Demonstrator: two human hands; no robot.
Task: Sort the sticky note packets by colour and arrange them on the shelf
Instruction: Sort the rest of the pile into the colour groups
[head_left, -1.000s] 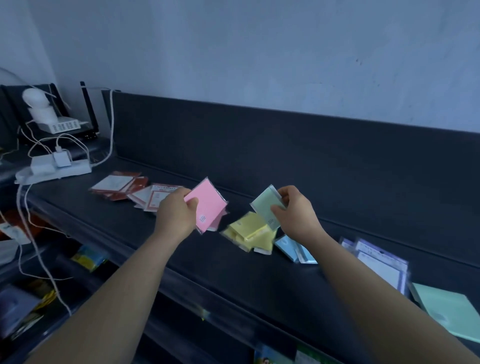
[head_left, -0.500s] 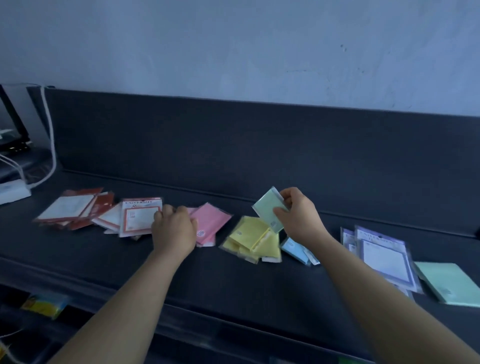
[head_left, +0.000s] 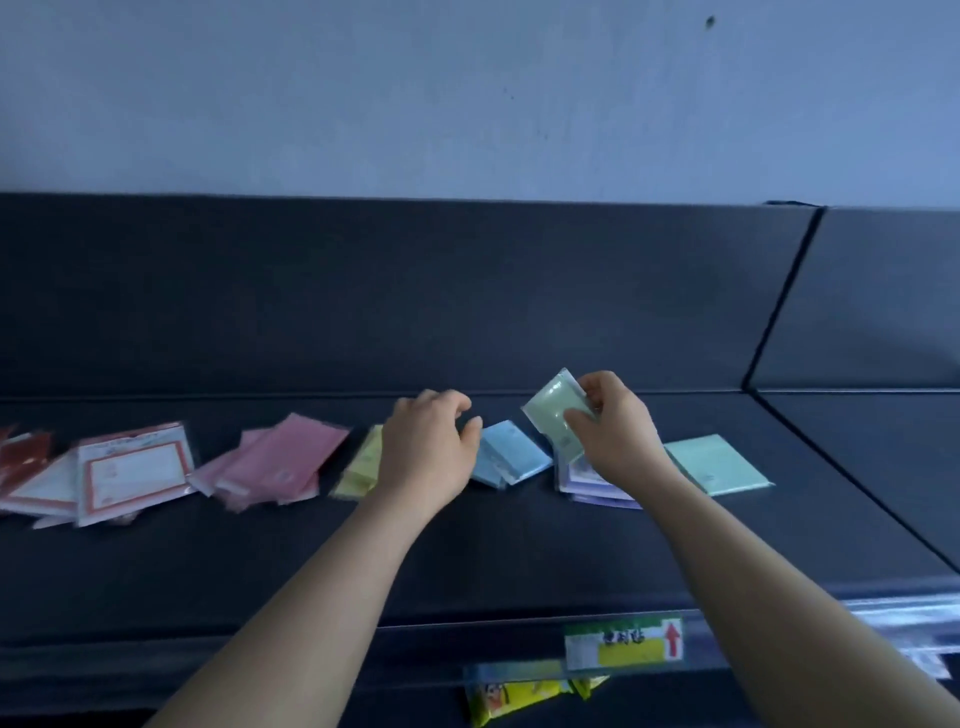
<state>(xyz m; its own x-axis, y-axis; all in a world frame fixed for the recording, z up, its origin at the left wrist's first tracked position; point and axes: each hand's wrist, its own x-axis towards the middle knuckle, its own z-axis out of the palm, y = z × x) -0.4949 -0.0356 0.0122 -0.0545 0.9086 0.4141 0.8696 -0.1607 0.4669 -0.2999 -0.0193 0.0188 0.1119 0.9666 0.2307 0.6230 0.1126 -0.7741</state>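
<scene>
Head view: your right hand (head_left: 615, 439) is pinching a glossy, flat green packet (head_left: 549, 410), tilted corner-up. Your left hand (head_left: 431, 449) is hovering empty, fingers loosely curled.

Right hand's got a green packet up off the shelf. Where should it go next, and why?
Probably carry it right and lay it on the mint green packet at the row's right end. The right hand pinches the pale green packet above the purple packets, and that is the only matching colour lying there.
</scene>
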